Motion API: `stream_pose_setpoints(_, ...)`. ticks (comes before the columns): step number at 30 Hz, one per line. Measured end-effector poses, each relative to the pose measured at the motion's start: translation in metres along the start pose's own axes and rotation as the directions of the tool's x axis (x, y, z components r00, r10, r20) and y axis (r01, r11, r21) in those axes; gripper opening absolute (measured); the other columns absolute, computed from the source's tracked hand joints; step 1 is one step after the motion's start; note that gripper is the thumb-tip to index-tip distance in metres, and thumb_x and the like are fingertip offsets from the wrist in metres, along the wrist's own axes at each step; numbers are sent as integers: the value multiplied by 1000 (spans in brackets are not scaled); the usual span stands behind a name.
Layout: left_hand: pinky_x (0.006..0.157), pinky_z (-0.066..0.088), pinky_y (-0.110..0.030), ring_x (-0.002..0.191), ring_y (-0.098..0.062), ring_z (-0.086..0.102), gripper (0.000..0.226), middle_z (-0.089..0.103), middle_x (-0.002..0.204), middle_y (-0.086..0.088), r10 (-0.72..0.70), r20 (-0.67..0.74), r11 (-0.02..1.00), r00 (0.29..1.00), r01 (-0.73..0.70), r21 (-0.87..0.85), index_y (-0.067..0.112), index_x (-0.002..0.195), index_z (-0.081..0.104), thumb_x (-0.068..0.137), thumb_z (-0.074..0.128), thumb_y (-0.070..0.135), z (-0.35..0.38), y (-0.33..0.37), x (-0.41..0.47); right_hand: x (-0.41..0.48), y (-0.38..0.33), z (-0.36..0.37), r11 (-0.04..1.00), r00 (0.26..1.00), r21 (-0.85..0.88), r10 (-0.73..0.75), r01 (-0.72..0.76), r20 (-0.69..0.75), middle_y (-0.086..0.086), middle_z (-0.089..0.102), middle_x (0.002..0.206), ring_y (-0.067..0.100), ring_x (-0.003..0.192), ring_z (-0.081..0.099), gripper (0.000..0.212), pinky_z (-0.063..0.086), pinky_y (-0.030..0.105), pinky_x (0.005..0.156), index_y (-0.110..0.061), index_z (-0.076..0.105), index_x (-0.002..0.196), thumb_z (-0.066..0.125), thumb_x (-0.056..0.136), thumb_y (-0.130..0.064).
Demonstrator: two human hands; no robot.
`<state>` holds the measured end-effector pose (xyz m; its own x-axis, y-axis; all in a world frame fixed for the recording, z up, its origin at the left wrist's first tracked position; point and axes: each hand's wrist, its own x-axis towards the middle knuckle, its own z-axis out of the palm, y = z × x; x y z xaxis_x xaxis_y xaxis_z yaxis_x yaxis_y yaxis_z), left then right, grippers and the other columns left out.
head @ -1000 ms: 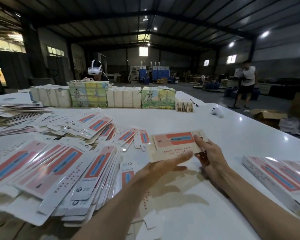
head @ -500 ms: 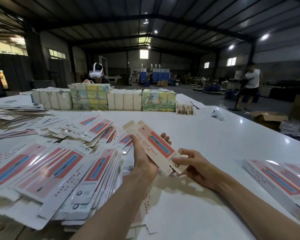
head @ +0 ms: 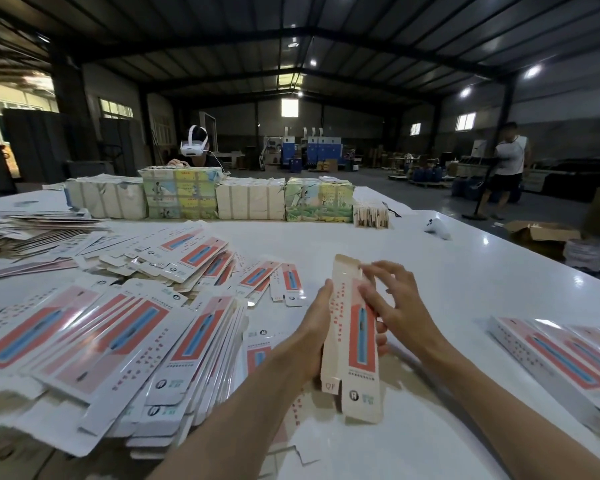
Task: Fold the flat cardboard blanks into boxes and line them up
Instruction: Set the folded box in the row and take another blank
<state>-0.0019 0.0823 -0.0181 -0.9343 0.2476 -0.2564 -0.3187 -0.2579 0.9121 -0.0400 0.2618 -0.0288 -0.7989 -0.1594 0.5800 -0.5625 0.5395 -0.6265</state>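
A long white cardboard blank [head: 352,344] with a red and blue panel stands nearly upright over the white table [head: 447,271]. My left hand [head: 314,327] grips its left edge at mid height. My right hand [head: 394,306] lies on the upper right side, fingers spread and loosely bent against the card. A big heap of flat blanks [head: 94,334] covers the table to the left. Folded boxes [head: 561,362] lie side by side at the right edge.
Wrapped bundles [head: 208,197] stand in a row along the far side of the table, with a person in a white headset [head: 194,147] behind them. A white controller [head: 436,227] lies far right. Another person [head: 506,168] stands on the floor beyond.
The blank has swung from a slanted lie to nearly upright. My left hand slid to its left edge and my right hand rose from the lower end to the upper right side.
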Motion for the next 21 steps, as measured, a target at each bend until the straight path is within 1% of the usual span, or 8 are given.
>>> stream_pose_setpoints(2,60,64,-36,76,-29,80,65,81,89,-13,17,-30,998,999,-16,56,16,111,71,104,36,70,-1,-2,2,0,3,3,1000,999,-9,25,-25,35,-9,49,142,-2,134,42,35,49,8,92,-30,60,139,55,107,-42)
stream_pose_setpoints(5,60,63,-35,74,-29,80,63,81,90,-13,18,-40,996,999,-15,90,16,107,72,104,38,70,0,-3,3,3,0,2,1000,1000,2,21,-20,-15,-10,54,133,7,131,49,23,52,27,101,-30,59,129,57,108,-38)
stream_pose_setpoints(9,59,63,-36,73,-30,79,62,81,90,-13,28,-29,994,999,-25,107,16,108,71,103,40,69,-1,-1,3,3,-4,1,998,997,-16,-61,60,-39,-13,51,136,9,129,52,27,51,16,95,-32,59,131,56,106,-39)
stream_pose_setpoints(14,54,62,-32,67,-26,79,58,80,82,-10,45,-65,990,997,-36,137,18,99,71,104,42,68,-2,-2,1,2,-3,1,1000,998,-4,-14,14,63,-11,54,140,11,137,47,26,50,30,106,-25,69,131,58,108,-32)
stream_pose_setpoints(16,68,66,-40,76,-30,79,62,80,92,-15,41,-49,990,998,-34,139,15,105,71,103,42,69,-1,-3,1,2,-7,0,1000,998,26,-14,13,56,-12,54,136,13,134,49,22,54,30,101,-24,70,125,59,107,-32)
stream_pose_setpoints(18,95,61,-53,92,-38,76,71,77,109,-22,24,10,994,1000,-25,103,9,121,69,101,43,72,3,-2,-3,3,-12,-2,987,998,152,43,-48,39,-11,54,134,18,127,56,16,62,31,83,-20,70,115,61,106,-30)
stream_pose_setpoints(19,103,56,-56,98,-41,73,76,75,115,-25,13,43,996,999,-16,86,6,128,67,100,43,73,4,-1,-5,3,-14,-4,966,995,240,92,-100,42,-9,53,136,22,120,63,15,62,29,74,-17,70,110,62,106,-29)
stream_pose_setpoints(21,103,57,-56,99,-40,73,81,74,118,-25,3,84,997,996,-10,83,3,133,65,101,40,73,5,-2,-5,1,-18,-6,903,981,385,177,-193,75,-6,54,140,25,101,74,22,59,26,68,-8,71,103,62,106,-28)
